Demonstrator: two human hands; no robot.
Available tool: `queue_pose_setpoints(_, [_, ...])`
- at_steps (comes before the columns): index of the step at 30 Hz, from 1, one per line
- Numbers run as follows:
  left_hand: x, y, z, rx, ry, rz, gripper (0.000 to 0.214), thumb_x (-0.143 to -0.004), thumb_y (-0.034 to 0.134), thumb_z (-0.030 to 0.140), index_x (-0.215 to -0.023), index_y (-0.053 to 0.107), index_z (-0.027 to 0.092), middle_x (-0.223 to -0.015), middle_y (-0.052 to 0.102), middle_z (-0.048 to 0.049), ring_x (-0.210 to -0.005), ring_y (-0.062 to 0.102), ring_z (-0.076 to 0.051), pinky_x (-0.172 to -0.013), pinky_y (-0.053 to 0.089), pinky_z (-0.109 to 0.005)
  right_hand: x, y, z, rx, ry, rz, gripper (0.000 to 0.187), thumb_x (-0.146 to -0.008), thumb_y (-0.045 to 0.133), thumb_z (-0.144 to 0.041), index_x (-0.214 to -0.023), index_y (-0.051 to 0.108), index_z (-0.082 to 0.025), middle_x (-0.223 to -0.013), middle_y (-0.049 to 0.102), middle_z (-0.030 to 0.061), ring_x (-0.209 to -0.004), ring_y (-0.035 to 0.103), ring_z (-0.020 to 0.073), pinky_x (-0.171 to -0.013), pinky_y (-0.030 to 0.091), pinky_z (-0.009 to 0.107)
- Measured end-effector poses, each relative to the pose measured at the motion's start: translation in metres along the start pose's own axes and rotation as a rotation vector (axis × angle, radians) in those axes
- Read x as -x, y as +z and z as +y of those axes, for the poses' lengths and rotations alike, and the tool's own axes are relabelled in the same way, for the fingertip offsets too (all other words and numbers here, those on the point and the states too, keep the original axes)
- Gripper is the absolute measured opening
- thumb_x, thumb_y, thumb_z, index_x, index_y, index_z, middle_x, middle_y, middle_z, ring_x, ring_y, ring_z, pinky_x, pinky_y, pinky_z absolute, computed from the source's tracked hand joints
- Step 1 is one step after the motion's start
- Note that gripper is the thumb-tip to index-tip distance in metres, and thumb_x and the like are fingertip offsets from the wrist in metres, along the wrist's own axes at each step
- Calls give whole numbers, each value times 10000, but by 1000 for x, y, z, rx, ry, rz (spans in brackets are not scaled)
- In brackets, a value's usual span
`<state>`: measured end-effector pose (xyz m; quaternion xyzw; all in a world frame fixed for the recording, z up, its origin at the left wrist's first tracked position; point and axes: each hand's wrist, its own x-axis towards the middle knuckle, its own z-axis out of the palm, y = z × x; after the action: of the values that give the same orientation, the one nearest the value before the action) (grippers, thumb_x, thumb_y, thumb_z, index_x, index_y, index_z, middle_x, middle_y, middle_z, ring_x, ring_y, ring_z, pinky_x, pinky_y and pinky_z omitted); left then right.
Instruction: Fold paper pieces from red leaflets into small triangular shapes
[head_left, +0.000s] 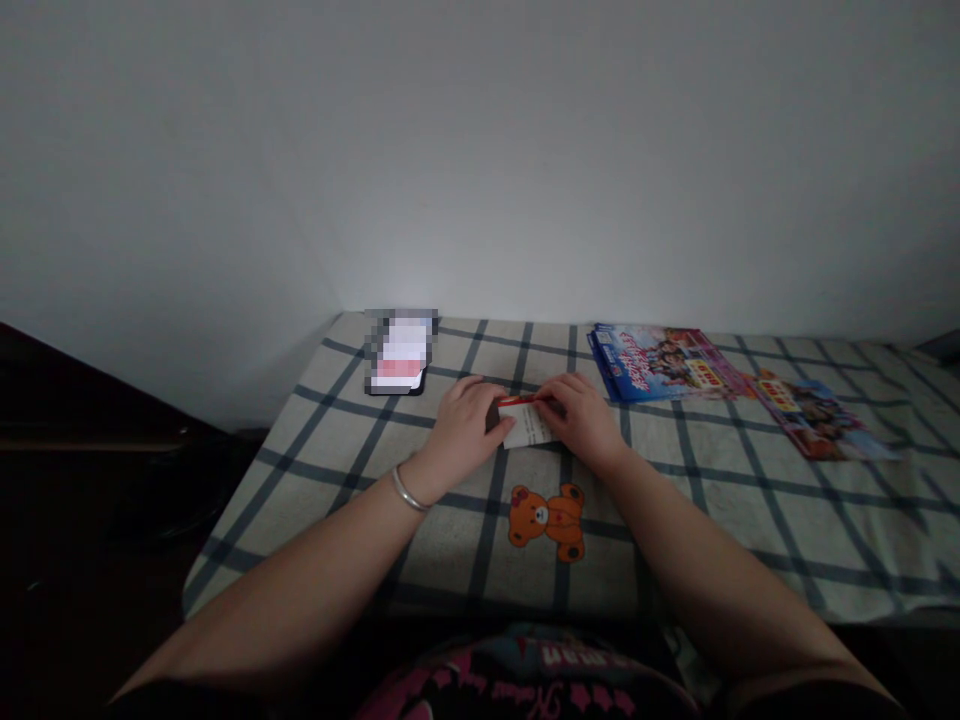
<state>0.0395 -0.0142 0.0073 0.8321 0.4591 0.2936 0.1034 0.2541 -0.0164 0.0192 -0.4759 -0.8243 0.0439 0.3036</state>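
Between my two hands is a small piece of printed paper [529, 426], white with lines of text and a red strip along its top. My left hand [466, 425] pinches its left end, with the thumb on the near face. At the right end, my right hand [583, 418] grips the same paper with thumb and fingers closed on it. Both hands rest low over the checked cloth. Fingers cover the paper's ends, so its full size and any folds are hidden.
A lit phone [401, 355] lies at the back left near the wall. Colourful leaflets [660, 362] are stacked at the back right, with another leaflet [821, 412] beside them. A checked tablecloth [337, 530] with a printed bear [546, 520] covers the table.
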Motion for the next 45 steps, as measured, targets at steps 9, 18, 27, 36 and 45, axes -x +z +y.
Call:
queue_pose_setpoints(9, [-3,-7,1,83,-59,-11,46,-896,627,240,-922,632,202,-854,675,-14,-856,628,-210,-818,492,-384,-1,1,-7,-52,12,75,71,-852,594,-163,-845,600,-233,-1009,684,70,-973,596,244,-911,484,405])
queue_pose_setpoints(18, [-2,-9,-2,149,-65,-11,45,-904,616,216,-868,636,198,-824,687,2,-779,642,-179,-738,482,-327,1,4,0,-134,89,33,50,-859,595,-212,-873,551,-232,-1018,674,75,-973,614,239,-894,496,403])
queue_pose_setpoints(27, [1,-8,-4,251,-142,-9,76,-931,567,254,-941,626,207,-864,713,-6,-797,685,-180,-691,514,-301,3,6,0,-161,255,11,133,-840,662,-286,-909,559,-237,-883,663,30,-804,626,198,-724,497,324])
queue_pose_setpoints(36, [0,-10,-2,360,-73,0,220,-945,499,194,-1124,625,215,-1115,713,-32,-1003,686,-179,-890,550,-342,4,7,-1,-307,235,47,109,-848,652,-297,-914,588,-238,-888,670,34,-807,635,193,-729,523,323])
queue_pose_setpoints(45, [2,-4,-3,600,-177,-20,191,-914,578,240,-1096,617,195,-1010,732,-45,-888,712,-181,-774,587,-331,4,9,-1,-343,211,57,57,-862,614,-277,-898,614,-233,-860,665,36,-796,626,188,-723,525,319])
